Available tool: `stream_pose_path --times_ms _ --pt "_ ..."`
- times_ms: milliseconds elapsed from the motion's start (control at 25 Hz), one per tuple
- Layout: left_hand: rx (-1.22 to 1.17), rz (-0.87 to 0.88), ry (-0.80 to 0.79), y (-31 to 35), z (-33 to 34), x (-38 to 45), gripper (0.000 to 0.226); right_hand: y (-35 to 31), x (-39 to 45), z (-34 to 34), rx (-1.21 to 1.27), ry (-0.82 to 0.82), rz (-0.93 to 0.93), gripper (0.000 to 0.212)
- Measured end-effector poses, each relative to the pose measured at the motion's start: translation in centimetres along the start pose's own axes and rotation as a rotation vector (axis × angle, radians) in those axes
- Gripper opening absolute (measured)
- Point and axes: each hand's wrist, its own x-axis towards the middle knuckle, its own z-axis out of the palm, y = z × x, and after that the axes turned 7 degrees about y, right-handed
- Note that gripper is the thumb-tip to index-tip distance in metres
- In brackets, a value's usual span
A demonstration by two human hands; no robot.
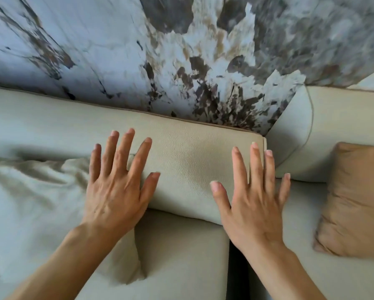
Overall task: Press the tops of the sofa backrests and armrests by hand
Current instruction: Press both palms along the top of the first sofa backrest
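A pale beige leather sofa backrest (188, 148) runs across the middle of the view against a marbled wall. My left hand (119, 185) is spread flat, palm down, over the backrest's front face, fingers reaching toward its top. My right hand (255, 195) is also spread, palm down, at the backrest's right end, its fingertips near the top corner. Whether either palm touches the leather I cannot tell. Neither hand holds anything. A second backrest (333, 126) begins to the right, set at an angle.
A tan cushion (355, 200) leans on the right seat. A pale crumpled pillow (36, 202) lies on the left. Seat cushions (181, 256) sit below, split by a dark gap. The marbled wall (181, 50) stands directly behind the backrests.
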Motion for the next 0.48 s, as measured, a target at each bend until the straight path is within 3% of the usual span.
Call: stream_pose_path --times_ms 200,320,480 --pt "0.008 0.056 0.012 -0.4 6.1 1.8 0.060 0.4 1.4 6.0 -0.025 -0.048 -0.023 0.082" --pt "0.032 0.063 -0.003 -0.5 9.3 3.6 0.064 0.7 1.6 8.7 -0.079 -0.004 -0.067 0.088" --pt "0.074 0.109 0.091 -0.7 11.6 4.0 0.065 1.2 1.8 10.2 -0.125 0.074 -0.093 0.091"
